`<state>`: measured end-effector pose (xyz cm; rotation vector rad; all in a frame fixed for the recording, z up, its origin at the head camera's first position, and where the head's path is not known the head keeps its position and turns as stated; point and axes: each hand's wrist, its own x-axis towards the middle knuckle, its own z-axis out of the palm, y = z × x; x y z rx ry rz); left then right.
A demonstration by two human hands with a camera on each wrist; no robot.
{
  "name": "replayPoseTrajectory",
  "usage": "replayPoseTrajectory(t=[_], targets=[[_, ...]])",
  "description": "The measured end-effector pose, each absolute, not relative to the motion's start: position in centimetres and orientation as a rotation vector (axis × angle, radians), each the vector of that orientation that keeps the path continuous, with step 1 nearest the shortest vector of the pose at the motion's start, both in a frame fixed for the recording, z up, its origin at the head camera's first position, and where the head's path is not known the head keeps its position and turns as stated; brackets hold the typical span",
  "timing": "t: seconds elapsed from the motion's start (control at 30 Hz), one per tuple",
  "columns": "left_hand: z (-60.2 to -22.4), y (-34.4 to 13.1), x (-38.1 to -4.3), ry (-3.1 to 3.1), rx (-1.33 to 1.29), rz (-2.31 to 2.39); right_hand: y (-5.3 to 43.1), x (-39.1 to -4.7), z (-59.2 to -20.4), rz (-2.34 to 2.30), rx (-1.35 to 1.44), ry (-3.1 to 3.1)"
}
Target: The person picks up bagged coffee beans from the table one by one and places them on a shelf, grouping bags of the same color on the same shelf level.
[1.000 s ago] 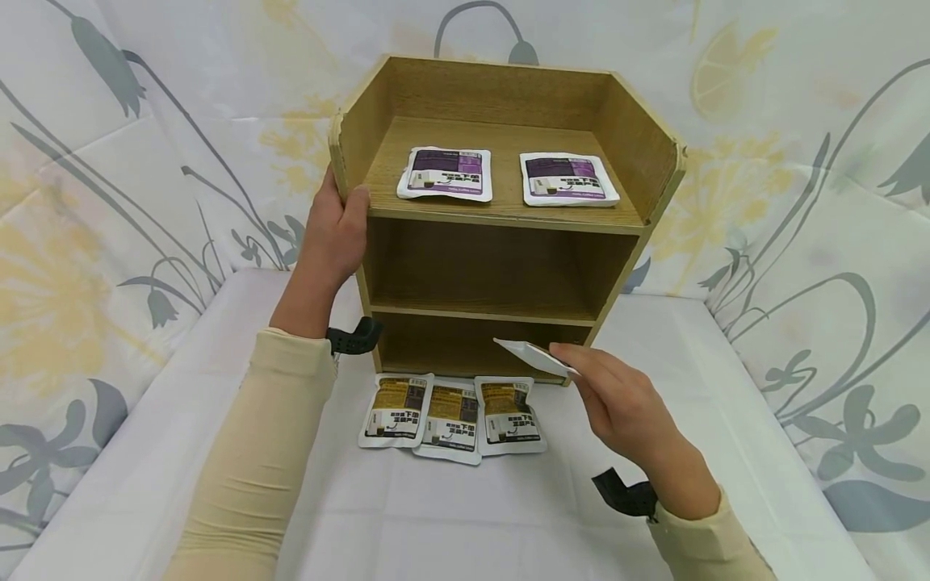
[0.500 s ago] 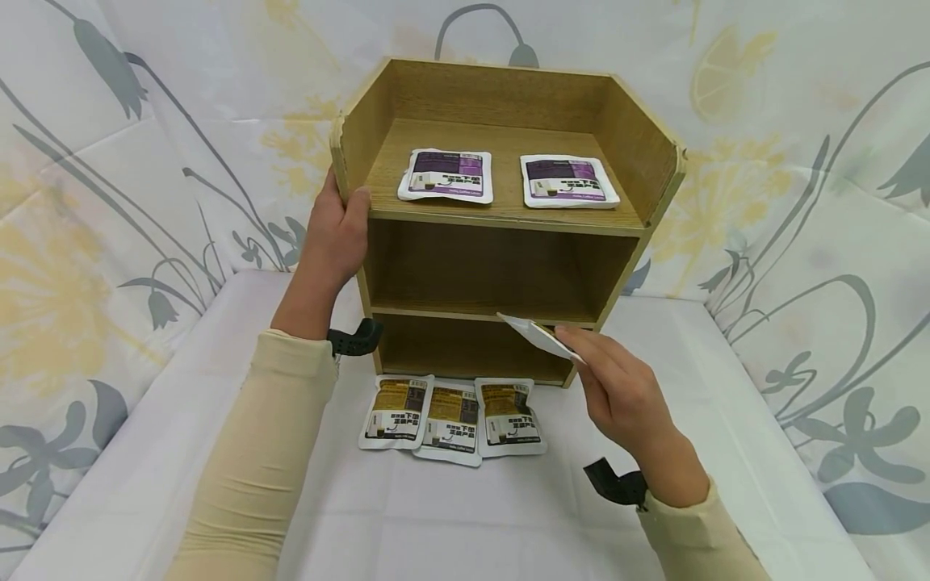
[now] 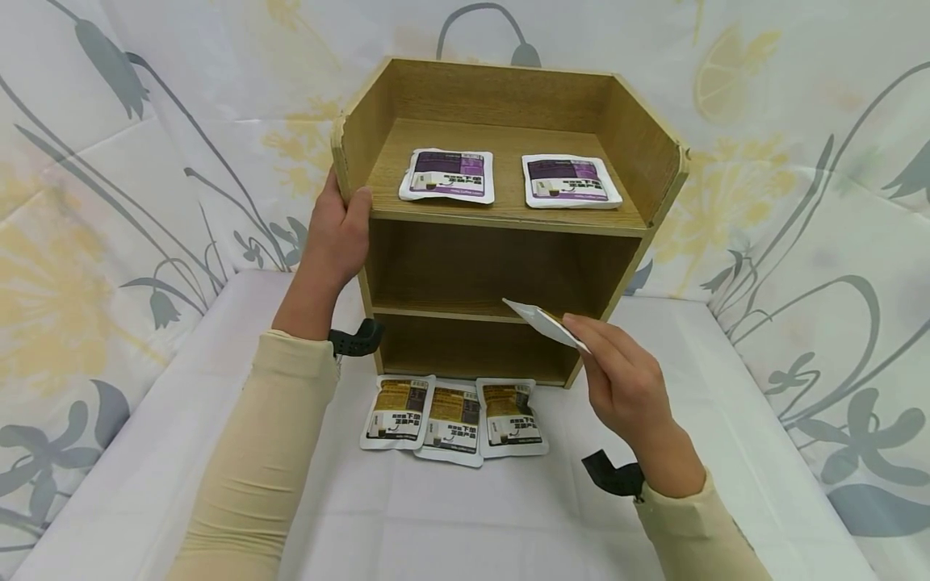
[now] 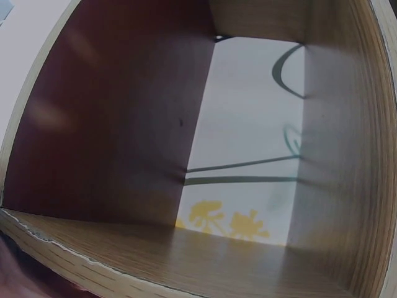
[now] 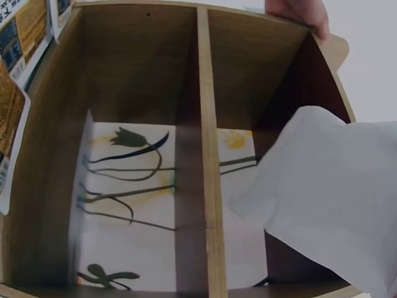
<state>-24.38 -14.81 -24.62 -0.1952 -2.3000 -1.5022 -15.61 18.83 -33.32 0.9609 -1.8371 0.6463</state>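
Note:
A small wooden shelf point(image 3: 501, 219) with a tray-like top and two compartments below stands upright. My left hand point(image 3: 338, 238) grips its left side panel near the top, thumb at the front edge. My right hand point(image 3: 626, 379) pinches a flat pouch point(image 3: 543, 323) by its near edge, tilted in front of the shelf's right part. Its plain white face fills much of the right wrist view, overlapping the middle compartment. Two purple-and-white pouches, one left point(image 3: 447, 175) and one right point(image 3: 570, 181), lie on the top. The left wrist view looks into a compartment point(image 4: 105, 118).
Three brown-and-white pouches, left point(image 3: 396, 411), middle point(image 3: 452, 424) and right point(image 3: 510, 418), lie side by side on the white-covered table point(image 3: 465, 516), just before the shelf. A flower-print cloth point(image 3: 785, 186) hangs behind and around it.
My right hand has raised the pouch a little, from the bottom compartment's height to the middle one's, and slightly rightward. The left hand keeps its grip on the shelf.

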Motion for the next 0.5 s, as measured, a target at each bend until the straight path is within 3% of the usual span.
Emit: replayPoseTrajectory(t=[0.5], targets=[[-24.6,-14.8,-24.3,-2.298,-0.201,-1.501,18.8,-16.7,-34.1,0.556,0.937,-1.897]])
